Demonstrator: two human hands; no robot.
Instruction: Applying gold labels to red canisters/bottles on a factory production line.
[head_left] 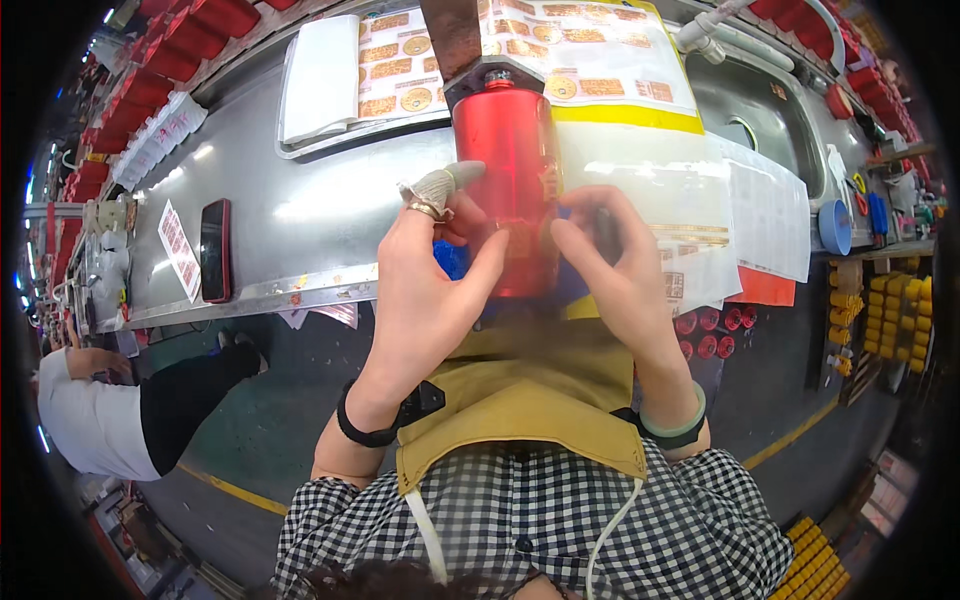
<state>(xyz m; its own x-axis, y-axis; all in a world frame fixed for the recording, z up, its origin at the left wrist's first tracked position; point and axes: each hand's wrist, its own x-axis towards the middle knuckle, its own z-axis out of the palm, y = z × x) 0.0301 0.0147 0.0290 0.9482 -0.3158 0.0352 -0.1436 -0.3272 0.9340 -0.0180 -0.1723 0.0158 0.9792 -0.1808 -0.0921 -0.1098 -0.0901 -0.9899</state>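
Note:
A glossy red bottle lies with its dark capped neck away from me, at a metal bracket. Gold marks show on its right side and lower body. My left hand grips its left side, thumb on the lower body and index finger higher up. A grey wrap covers that index finger, with a ring-like band below it. At the bottle's right edge, my right hand has its thumb and index finger curled against the surface. Its other fingers are partly hidden. A bit of blue shows behind my left hand.
Gold-and-red decal sheets lie on a tray beyond the bottle. Translucent sheets spread rightward toward a sink. A phone and a printed strip rest left. Another person is at far left.

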